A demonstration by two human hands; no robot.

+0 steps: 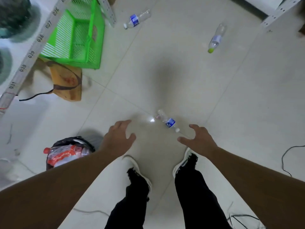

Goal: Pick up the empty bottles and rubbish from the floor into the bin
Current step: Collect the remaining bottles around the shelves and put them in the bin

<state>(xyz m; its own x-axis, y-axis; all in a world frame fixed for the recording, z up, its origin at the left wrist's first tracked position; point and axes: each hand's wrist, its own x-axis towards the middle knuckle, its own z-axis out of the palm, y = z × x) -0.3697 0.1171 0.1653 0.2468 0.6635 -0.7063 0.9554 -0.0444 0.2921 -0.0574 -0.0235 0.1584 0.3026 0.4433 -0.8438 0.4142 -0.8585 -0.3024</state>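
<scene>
A clear bottle with a blue label (168, 121) lies on the tiled floor just ahead of my feet, cap toward me. My right hand (198, 138) hovers beside its cap, fingers spread and empty. My left hand (119, 135) hangs open over the floor to the left of it, holding nothing. A second blue-label bottle (137, 19) lies far ahead near the shelf leg. A green-capped bottle (216, 38) lies at the far right. The bin (54, 144), lined with a black bag, stands at my lower left and holds a red-label bottle (64, 154).
A green plastic crate (74, 38) sits under the numbered shelf rail (31, 53) at the left, with a brown bag (67, 83) beside it. A metal shelf leg (279, 12) stands at the top right. Black cables (287, 156) trail over the floor at the right and bottom.
</scene>
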